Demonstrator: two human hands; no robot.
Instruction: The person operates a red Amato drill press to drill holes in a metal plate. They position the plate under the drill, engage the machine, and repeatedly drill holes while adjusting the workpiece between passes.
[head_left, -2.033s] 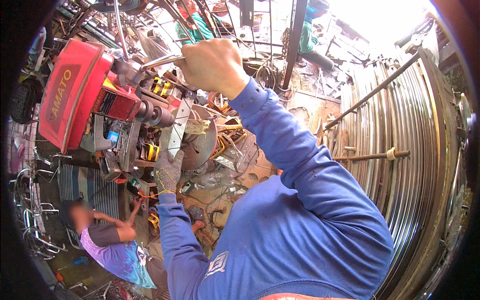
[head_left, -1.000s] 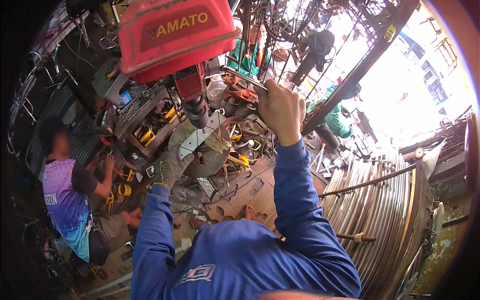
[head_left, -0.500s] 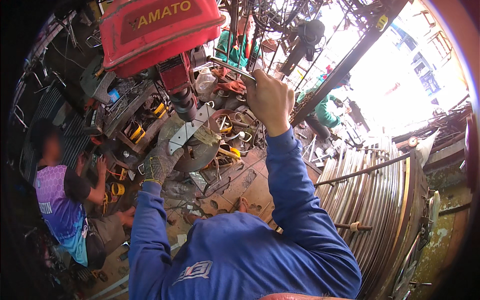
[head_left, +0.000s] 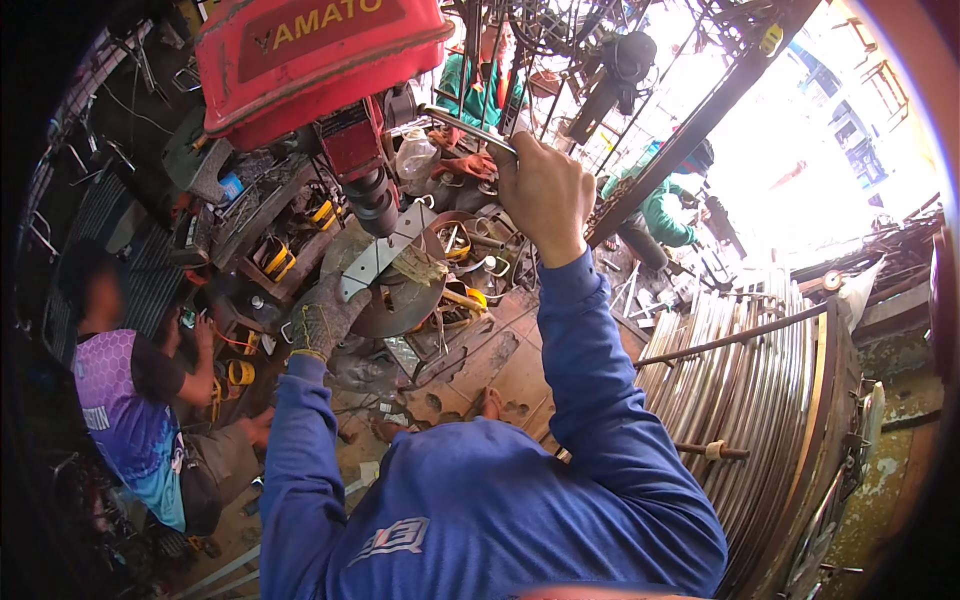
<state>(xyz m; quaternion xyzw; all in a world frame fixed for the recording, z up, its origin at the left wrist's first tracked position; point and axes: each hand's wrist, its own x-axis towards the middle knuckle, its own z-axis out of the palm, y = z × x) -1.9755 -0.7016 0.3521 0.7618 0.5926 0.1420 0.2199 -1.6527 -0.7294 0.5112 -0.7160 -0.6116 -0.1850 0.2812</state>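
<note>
A red drill press (head_left: 318,75) stands in front of me, its dark chuck (head_left: 373,205) pointing down. Under the chuck lies a flat silver metal plate (head_left: 385,252) with small holes, above the round press table (head_left: 405,308). My left hand (head_left: 325,315), in a grey knit glove, grips the plate's near end. Bare, my right hand (head_left: 548,195) is closed around the end of the press's metal feed lever (head_left: 465,125). A frayed tan piece (head_left: 420,266) sits beside the plate. Where the chuck meets the plate, the exact contact is hard to make out.
At left sits a person (head_left: 130,410) holding a small device. Two people in green, one (head_left: 665,215) at right, work farther off. Long metal bars (head_left: 740,400) are stacked at right behind a rail. A slanted beam (head_left: 700,120) crosses upper right. Yellow-and-black tools (head_left: 275,262) lie leftward.
The view has shifted slightly. Both my hands keep their holds on the plate and the lever. In the seated person's hands a small device now shows.
</note>
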